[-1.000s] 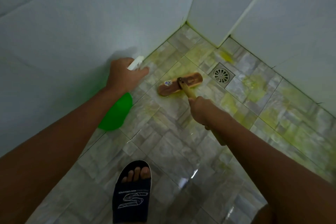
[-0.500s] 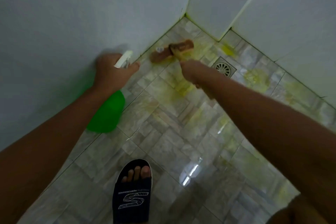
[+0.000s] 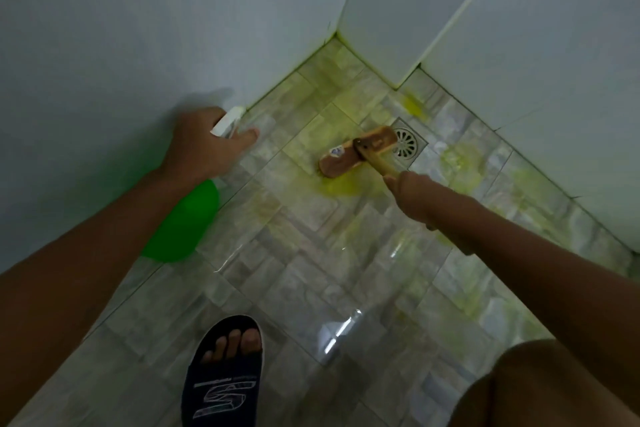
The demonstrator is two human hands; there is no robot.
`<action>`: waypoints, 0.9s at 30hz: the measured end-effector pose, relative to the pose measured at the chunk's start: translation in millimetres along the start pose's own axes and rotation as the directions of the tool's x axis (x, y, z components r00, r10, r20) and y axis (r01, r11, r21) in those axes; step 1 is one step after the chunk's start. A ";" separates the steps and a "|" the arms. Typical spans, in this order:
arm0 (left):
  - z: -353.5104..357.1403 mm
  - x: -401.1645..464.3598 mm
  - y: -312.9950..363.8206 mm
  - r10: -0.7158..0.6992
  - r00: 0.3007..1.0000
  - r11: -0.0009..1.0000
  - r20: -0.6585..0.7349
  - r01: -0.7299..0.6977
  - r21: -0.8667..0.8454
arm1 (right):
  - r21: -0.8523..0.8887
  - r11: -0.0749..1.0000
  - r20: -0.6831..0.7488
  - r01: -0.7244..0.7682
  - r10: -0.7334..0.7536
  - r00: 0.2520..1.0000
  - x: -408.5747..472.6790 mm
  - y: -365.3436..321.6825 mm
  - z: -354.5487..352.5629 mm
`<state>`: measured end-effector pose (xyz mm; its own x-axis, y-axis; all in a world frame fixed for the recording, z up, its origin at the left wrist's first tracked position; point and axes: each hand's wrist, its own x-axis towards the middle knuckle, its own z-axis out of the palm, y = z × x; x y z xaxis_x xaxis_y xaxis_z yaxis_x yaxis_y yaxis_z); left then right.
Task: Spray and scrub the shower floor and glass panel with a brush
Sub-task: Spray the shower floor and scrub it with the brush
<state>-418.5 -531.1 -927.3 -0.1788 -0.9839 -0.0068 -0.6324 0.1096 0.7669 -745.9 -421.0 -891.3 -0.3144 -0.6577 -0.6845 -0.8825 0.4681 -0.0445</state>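
Observation:
My right hand [image 3: 412, 194] grips the wooden handle of a scrub brush [image 3: 358, 151], whose brown head lies flat on the wet tiled shower floor [image 3: 311, 270] just left of the drain. My left hand [image 3: 204, 146] holds a green spray bottle [image 3: 183, 225] by its white trigger head, close to the left wall. Yellow-green cleaner streaks the tiles around the brush and along the wall joints. No glass panel can be made out.
A round metal floor drain [image 3: 407, 142] sits right behind the brush head. White walls [image 3: 138, 28] close the corner on the left and behind, with a jutting wall corner [image 3: 401, 80] at the back. My foot in a dark slide sandal [image 3: 225, 374] stands at the bottom.
The brush was pushed forward into the corner, then pulled back and to the right, now beside the drain. My left hand with the bottle stayed near the left wall.

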 end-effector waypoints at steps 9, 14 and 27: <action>16.3 8.0 9.4 -0.004 1.000 0.999 0.006 0.004 0.036 | 0.099 0.992 -0.113 0.074 -0.063 0.992 95.4 -94.4 -69.3; 14.2 9.4 9.4 -0.022 1.000 1.000 0.002 0.022 0.005 | 0.083 0.989 -0.053 0.122 -0.118 0.992 44.2 -58.3 -31.3; 4.0 15.1 6.8 -0.057 0.991 0.998 -0.119 0.059 0.011 | -0.112 0.980 0.004 0.165 -0.166 0.986 4.1 -21.4 1.8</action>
<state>-428.5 -544.6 -924.7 -0.0517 -0.9983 0.0255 -0.6500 0.0531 0.7581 -727.7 -432.6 -894.4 -0.1621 -0.7236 -0.6709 -0.9559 0.2839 -0.0753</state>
